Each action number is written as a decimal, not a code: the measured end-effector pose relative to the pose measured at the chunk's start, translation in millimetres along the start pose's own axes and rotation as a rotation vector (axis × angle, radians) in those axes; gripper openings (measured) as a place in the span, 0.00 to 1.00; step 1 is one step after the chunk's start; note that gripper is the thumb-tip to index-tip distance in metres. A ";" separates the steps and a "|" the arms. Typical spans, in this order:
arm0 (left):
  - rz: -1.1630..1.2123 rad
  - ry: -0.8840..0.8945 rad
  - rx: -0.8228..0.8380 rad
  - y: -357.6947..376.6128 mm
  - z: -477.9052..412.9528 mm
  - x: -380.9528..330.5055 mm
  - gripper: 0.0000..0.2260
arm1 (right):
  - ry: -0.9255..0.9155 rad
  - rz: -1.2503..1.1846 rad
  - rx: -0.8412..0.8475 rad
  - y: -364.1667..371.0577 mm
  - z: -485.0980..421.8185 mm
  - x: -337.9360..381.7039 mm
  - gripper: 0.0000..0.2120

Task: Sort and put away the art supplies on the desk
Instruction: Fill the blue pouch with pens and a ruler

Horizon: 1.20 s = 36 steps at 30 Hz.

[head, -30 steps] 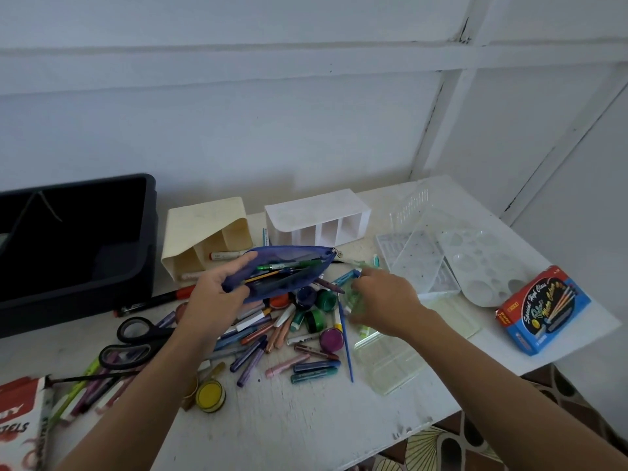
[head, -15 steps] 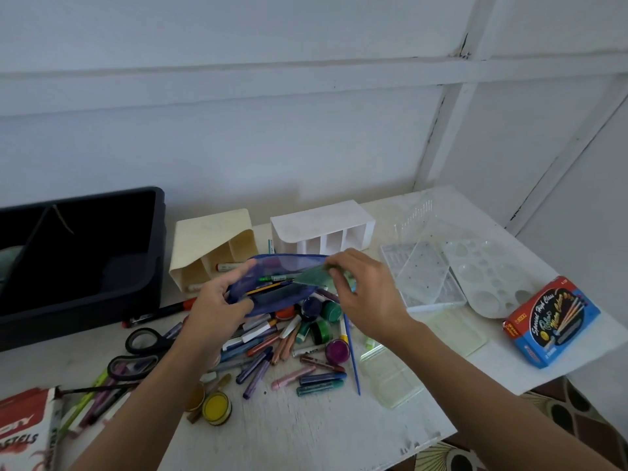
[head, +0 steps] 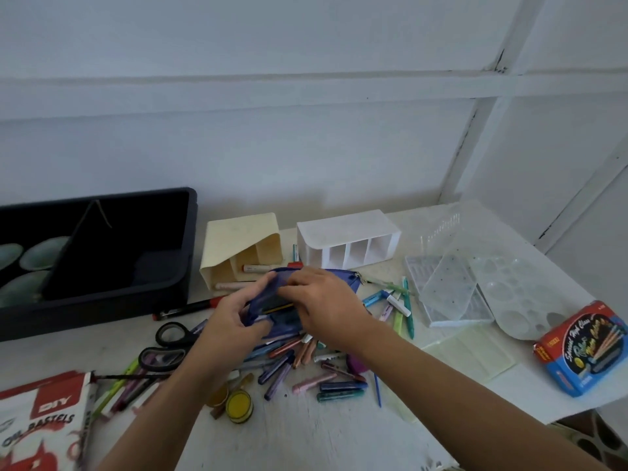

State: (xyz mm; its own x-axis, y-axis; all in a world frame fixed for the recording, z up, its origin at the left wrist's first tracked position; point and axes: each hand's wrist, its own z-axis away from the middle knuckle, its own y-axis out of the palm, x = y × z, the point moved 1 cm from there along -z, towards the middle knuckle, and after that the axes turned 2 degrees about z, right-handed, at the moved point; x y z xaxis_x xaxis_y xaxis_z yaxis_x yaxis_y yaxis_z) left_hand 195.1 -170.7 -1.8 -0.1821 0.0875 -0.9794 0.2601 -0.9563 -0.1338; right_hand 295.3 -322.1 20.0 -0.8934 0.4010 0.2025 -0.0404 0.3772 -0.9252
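Gripping the blue pouch (head: 272,302), both hands meet above scattered pens (head: 282,365).

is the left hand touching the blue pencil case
Touching. The head view shows the left hand gripping the blue pencil case by its open edge, fingers curled over the fabric.

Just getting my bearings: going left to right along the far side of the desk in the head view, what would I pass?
Black bin → cream organiser → white divided organiser → clear paint palette.
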 end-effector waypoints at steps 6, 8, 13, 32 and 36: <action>-0.040 0.015 -0.018 0.1 1.6 4.4 0.35 | 0.150 0.167 0.191 2.8 -2.7 -9.0 0.15; -0.052 0.006 -0.043 -2.0 0.8 6.1 0.35 | 0.157 0.059 0.277 -0.7 -4.4 -11.9 0.16; -0.130 0.010 -0.061 -7.6 1.2 9.9 0.34 | 0.172 -0.158 0.377 -11.9 -2.5 -18.0 0.21; 0.029 -0.040 -0.121 -19.0 7.1 -2.5 0.30 | 0.099 -0.199 -0.143 -1.5 9.2 -21.0 0.07; 0.050 -0.023 -0.169 -30.0 8.6 -7.1 0.30 | 0.146 -0.228 -0.299 -3.5 9.7 -25.0 0.05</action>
State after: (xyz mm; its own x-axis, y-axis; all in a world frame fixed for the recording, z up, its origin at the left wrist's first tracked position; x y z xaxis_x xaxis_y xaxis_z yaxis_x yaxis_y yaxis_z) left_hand 180.4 -145.0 10.5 -0.1860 0.0331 -0.9820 0.4250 -0.8984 -0.1108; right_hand 313.4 -341.5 15.1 -0.8026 0.3852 0.4555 -0.0793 0.6879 -0.7215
